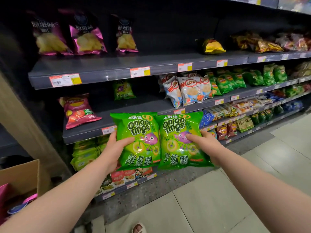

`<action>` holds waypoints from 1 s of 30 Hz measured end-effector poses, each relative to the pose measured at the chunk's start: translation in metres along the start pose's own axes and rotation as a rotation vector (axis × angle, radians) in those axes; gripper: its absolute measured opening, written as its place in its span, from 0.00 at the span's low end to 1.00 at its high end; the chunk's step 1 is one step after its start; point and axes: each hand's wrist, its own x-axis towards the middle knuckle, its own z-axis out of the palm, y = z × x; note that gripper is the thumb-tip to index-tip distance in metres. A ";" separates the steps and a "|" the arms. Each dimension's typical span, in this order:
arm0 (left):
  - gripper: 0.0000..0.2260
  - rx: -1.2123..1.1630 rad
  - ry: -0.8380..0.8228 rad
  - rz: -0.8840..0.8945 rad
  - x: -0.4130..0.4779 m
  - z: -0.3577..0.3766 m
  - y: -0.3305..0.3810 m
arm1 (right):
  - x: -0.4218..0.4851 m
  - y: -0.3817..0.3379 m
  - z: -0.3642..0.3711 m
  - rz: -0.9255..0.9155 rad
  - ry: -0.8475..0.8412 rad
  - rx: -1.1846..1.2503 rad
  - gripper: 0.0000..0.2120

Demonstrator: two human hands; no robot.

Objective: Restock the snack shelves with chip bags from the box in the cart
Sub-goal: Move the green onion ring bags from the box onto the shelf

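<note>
I hold two green "Onion rings" bags side by side in front of the shelves. My left hand (pixel 116 148) grips the left bag (pixel 139 132) by its left side, thumb across the front. My right hand (pixel 204 145) grips the right bag (pixel 178 130) the same way from the right. Both bags hang just in front of the second shelf (pixel 84 133), which carries a red chip bag (pixel 79 110) and, further back, one matching green onion-ring bag (pixel 123 89). The cardboard box (pixel 20 175) sits at the lower left, open, with pink and blue bags inside.
The top shelf (pixel 101 69) carries three purple chip bags (pixel 85 34) at the left and a yellow bag (pixel 212 46) to the right. White and green bags (pixel 193 91) fill the second shelf's right part. Lower shelves are packed. Tiled floor (pixel 218 199) lies to the right.
</note>
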 end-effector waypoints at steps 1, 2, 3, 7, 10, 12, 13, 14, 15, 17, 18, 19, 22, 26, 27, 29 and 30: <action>0.24 -0.014 0.012 -0.001 0.012 -0.001 0.002 | 0.015 -0.005 0.003 -0.003 -0.009 -0.007 0.35; 0.25 -0.027 0.029 0.000 0.025 -0.002 0.004 | 0.032 -0.010 0.006 -0.002 -0.021 -0.015 0.34; 0.25 -0.039 0.047 0.004 0.038 -0.004 0.007 | 0.049 -0.016 0.010 -0.004 -0.038 -0.019 0.32; 0.29 -0.077 0.089 0.012 0.095 -0.012 0.028 | 0.121 -0.047 0.026 -0.007 -0.072 -0.086 0.34; 0.27 -0.095 0.117 0.012 0.132 -0.020 0.043 | 0.168 -0.068 0.042 -0.022 -0.122 -0.092 0.36; 0.24 -0.100 0.133 0.034 0.156 -0.025 0.051 | 0.195 -0.077 0.051 -0.043 -0.114 -0.101 0.37; 0.23 -0.086 0.153 0.041 0.166 -0.028 0.053 | 0.206 -0.081 0.056 -0.054 -0.108 -0.110 0.37; 0.23 -0.072 0.177 0.045 0.175 -0.030 0.055 | 0.217 -0.084 0.061 -0.062 -0.105 -0.117 0.36; 0.22 -0.066 0.198 0.046 0.183 -0.032 0.056 | 0.227 -0.086 0.065 -0.061 -0.107 -0.113 0.35; 0.20 -0.067 0.222 0.039 0.197 -0.034 0.056 | 0.248 -0.091 0.074 -0.055 -0.104 -0.121 0.30; 0.19 -0.065 0.235 0.035 0.204 -0.036 0.056 | 0.259 -0.093 0.078 -0.060 -0.095 -0.138 0.26; 0.18 -0.061 0.251 0.033 0.211 -0.037 0.056 | 0.269 -0.095 0.082 -0.073 -0.090 -0.142 0.23; 0.18 -0.055 0.295 0.042 0.231 -0.040 0.053 | 0.302 -0.098 0.096 -0.114 -0.080 -0.130 0.24; 0.20 -0.054 0.339 0.080 0.257 -0.042 0.049 | 0.347 -0.097 0.114 -0.110 -0.041 -0.107 0.25; 0.20 -0.060 0.353 0.099 0.264 -0.042 0.049 | 0.357 -0.099 0.118 -0.106 -0.041 -0.090 0.24; 0.18 -0.075 0.382 0.139 0.280 -0.042 0.046 | 0.382 -0.100 0.127 -0.118 -0.032 -0.088 0.23; 0.16 -0.083 0.398 0.155 0.289 -0.042 0.045 | 0.396 -0.100 0.130 -0.140 -0.023 -0.090 0.22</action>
